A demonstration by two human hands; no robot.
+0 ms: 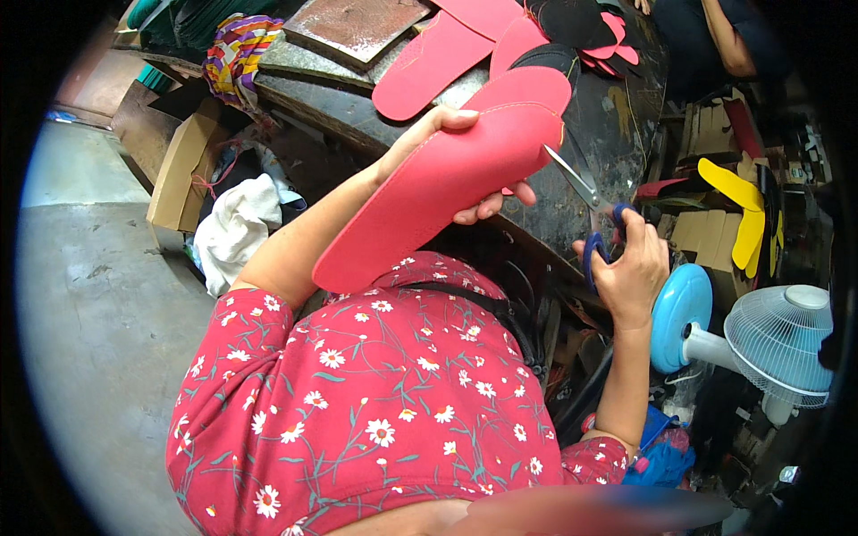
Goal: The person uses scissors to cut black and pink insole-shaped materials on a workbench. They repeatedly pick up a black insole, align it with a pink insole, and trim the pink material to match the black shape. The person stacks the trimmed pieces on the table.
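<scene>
My left hand [433, 131] is closed round a long red insole [429, 192], the thumb on its upper edge and fingertips showing beyond its lower edge. A line of stitching runs along the insole's edge. Behind its far end shows another red insole piece [529, 87]; whether the two are joined I cannot tell. My right hand [633, 268] has its fingers through the blue handles of a pair of scissors [583, 186]. The scissor blades stand apart. One blade's tip is at the insole's far right edge, close to the stitching; whether it touches is unclear.
More red insoles [431, 67] and black pieces [572, 22] lie on the dark worktable [357, 114]. A worn slab [353, 31] sits at the back. To the right stand a fan [778, 344] and yellow pieces [735, 196]. A cardboard box [183, 183] and white cloth [237, 223] are left. Another person's arm [726, 40] shows far right.
</scene>
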